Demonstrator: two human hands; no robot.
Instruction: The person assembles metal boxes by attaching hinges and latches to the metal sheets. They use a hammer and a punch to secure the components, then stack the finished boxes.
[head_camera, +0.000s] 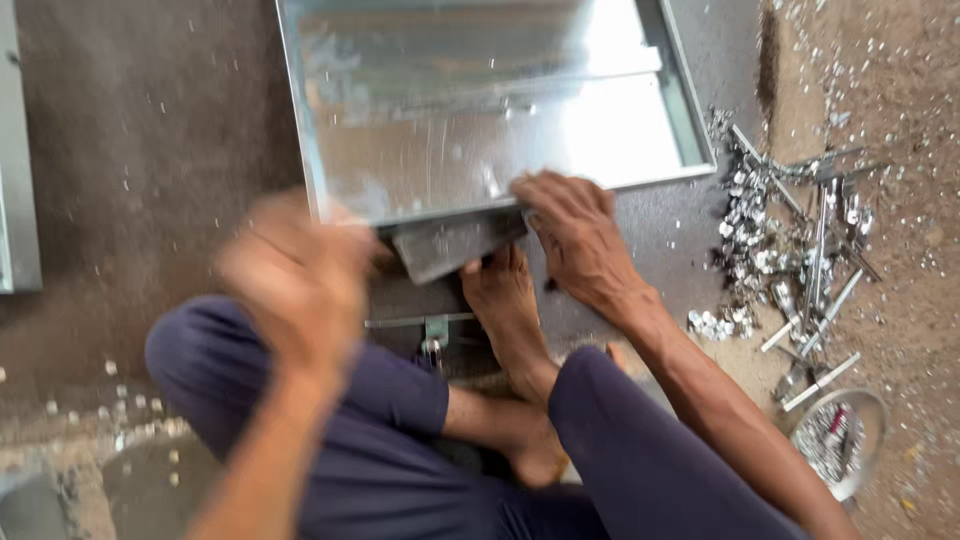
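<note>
Head view: a shiny sheet-metal tray is seen lying on the dark floor. Its near edge is pressed down by the right hand, fingers spread flat, beside a grey metal block. The left hand is blurred above the tray's near left corner; its grip cannot be made out.
</note>
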